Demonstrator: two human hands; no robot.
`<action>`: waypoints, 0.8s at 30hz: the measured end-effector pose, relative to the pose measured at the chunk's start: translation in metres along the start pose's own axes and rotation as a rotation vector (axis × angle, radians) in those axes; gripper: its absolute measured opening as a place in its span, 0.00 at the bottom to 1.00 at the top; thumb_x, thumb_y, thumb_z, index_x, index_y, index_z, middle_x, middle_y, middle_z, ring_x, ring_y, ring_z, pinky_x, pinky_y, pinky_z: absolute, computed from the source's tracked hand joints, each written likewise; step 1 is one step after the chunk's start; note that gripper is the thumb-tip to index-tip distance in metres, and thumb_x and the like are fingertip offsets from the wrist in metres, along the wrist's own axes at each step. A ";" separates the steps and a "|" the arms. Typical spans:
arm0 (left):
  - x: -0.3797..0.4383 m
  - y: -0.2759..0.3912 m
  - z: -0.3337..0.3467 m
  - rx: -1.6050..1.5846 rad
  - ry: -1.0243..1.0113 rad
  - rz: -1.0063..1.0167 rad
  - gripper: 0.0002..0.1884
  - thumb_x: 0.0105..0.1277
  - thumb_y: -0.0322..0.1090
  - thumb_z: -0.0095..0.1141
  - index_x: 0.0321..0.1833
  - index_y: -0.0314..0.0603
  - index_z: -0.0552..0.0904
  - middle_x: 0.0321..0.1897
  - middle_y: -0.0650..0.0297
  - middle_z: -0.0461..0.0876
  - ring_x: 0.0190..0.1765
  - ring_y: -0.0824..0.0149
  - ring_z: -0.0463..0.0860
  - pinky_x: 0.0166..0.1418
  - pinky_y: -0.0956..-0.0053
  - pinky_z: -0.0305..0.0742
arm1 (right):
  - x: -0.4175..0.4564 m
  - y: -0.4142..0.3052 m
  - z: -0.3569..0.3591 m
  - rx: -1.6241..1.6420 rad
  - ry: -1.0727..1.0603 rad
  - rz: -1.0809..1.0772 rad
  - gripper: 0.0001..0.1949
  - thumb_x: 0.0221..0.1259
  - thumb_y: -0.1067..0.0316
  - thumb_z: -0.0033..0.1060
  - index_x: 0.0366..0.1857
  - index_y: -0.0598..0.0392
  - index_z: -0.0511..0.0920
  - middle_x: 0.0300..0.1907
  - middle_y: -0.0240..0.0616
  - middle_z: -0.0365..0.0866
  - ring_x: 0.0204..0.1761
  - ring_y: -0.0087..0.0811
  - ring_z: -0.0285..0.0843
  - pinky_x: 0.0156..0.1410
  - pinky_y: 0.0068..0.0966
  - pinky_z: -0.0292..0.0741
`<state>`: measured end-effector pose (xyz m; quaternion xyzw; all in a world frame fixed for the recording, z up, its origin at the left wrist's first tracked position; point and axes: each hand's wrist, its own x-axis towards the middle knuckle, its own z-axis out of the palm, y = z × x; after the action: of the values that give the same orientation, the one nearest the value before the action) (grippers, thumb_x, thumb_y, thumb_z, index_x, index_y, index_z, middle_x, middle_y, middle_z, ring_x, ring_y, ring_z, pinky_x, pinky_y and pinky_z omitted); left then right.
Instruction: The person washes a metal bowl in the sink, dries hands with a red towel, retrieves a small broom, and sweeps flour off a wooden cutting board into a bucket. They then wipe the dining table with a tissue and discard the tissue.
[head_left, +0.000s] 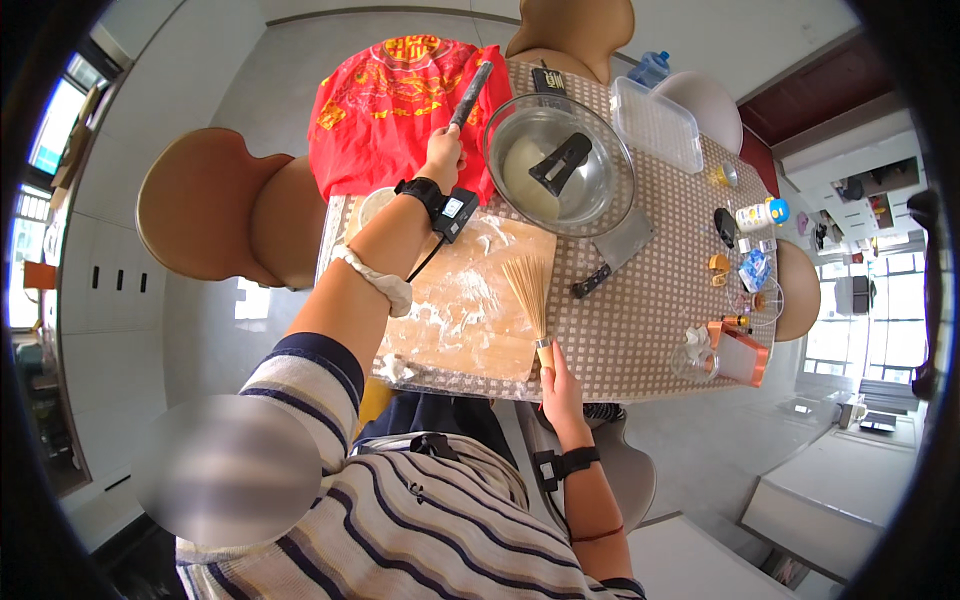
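Note:
My left hand (445, 150) grips a dark rod (472, 94), which points away over a red cloth (397, 112) with gold print. My right hand (562, 390) holds the short handle of a bamboo whisk brush (529, 289); its bristles lie over the right part of a wooden board (442, 337). White flour is scattered on the board. Beyond it stands a large bowl under a glass lid with a black handle (561, 165); pale dough (525, 176) shows through the glass. A cleaver (622, 240) lies right of the board, its blade beside the bowl.
A checked tablecloth (645, 322) covers the table. A clear plastic box (656, 124) lies at the far right. Bottles, a glass bowl (694, 361) and an orange-edged container (739, 354) stand along the right end. Chairs surround the table, one brown chair (210, 206) at the left.

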<state>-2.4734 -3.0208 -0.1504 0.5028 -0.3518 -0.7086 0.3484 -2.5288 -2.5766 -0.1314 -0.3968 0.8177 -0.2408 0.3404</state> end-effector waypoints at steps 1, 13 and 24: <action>0.005 -0.001 0.005 0.015 -0.001 -0.007 0.10 0.73 0.46 0.44 0.43 0.49 0.71 0.23 0.70 0.67 0.21 0.71 0.69 0.26 0.71 0.68 | -0.002 0.002 0.001 -0.012 0.044 -0.042 0.26 0.70 0.63 0.43 0.71 0.53 0.57 0.38 0.55 0.81 0.37 0.52 0.81 0.39 0.42 0.74; 0.032 -0.018 0.011 0.678 -0.128 0.072 0.21 0.66 0.31 0.42 0.62 0.47 0.71 0.31 0.60 0.82 0.22 0.66 0.80 0.21 0.69 0.74 | -0.010 0.002 0.008 0.038 0.113 -0.034 0.25 0.70 0.64 0.45 0.70 0.52 0.58 0.37 0.55 0.81 0.32 0.51 0.81 0.37 0.43 0.74; -0.075 0.009 -0.067 0.594 -0.118 0.551 0.14 0.62 0.26 0.54 0.50 0.41 0.82 0.37 0.63 0.83 0.30 0.73 0.80 0.33 0.77 0.76 | 0.007 -0.009 0.007 0.279 0.151 0.237 0.21 0.70 0.63 0.42 0.65 0.57 0.62 0.42 0.52 0.79 0.36 0.53 0.79 0.41 0.42 0.75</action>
<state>-2.3896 -2.9719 -0.1246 0.4270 -0.6819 -0.4841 0.3439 -2.5229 -2.5884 -0.1326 -0.2277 0.8407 -0.3388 0.3558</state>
